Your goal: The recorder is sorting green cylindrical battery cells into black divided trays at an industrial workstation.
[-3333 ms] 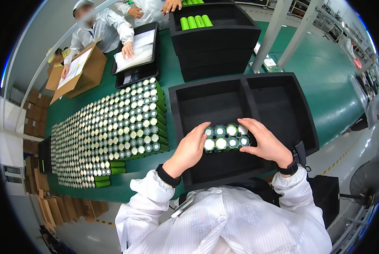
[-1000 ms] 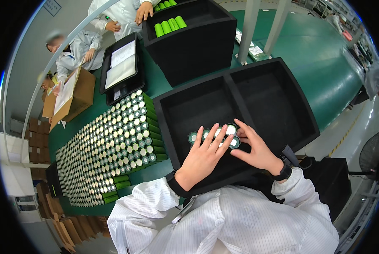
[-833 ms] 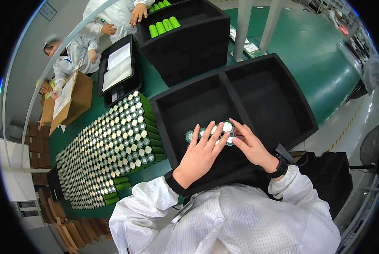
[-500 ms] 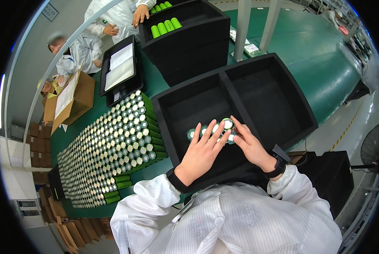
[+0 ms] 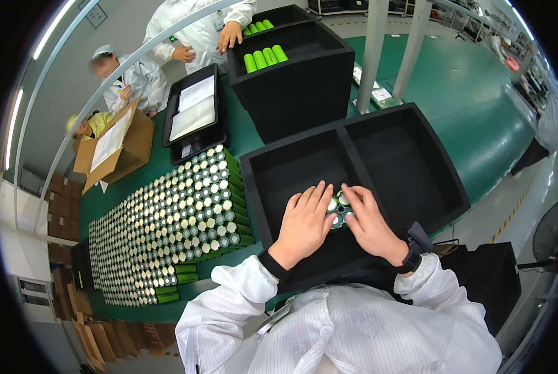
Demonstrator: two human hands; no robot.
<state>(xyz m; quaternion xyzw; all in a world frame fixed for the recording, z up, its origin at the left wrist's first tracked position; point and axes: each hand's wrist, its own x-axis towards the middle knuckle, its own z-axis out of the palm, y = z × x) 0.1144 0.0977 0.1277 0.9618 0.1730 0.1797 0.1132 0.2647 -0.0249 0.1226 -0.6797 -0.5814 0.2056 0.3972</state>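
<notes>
A black foam tray [image 5: 444,181] with two deep compartments lies in front of me on the green table. In its left compartment stands a small cluster of green cylindrical cells [image 5: 336,210], silver tops up. My left hand [image 5: 304,223] lies flat over the cluster's left side, fingers spread. My right hand [image 5: 367,222] covers its right side, palm down. Both hands press on the cells and hide most of them. The right compartment is bare.
A large block of upright green cells [image 5: 173,224] fills the table to my left. A taller stack of black trays [image 5: 297,75] with a few green cells on top stands behind. Other people in white coats, a cardboard box [image 5: 114,146] and a tray of papers [image 5: 195,112] are at the far left.
Earlier I held the cluster of cells between both hands above the tray. Now it rests on the floor of the left compartment and both hands lie flat on top.
</notes>
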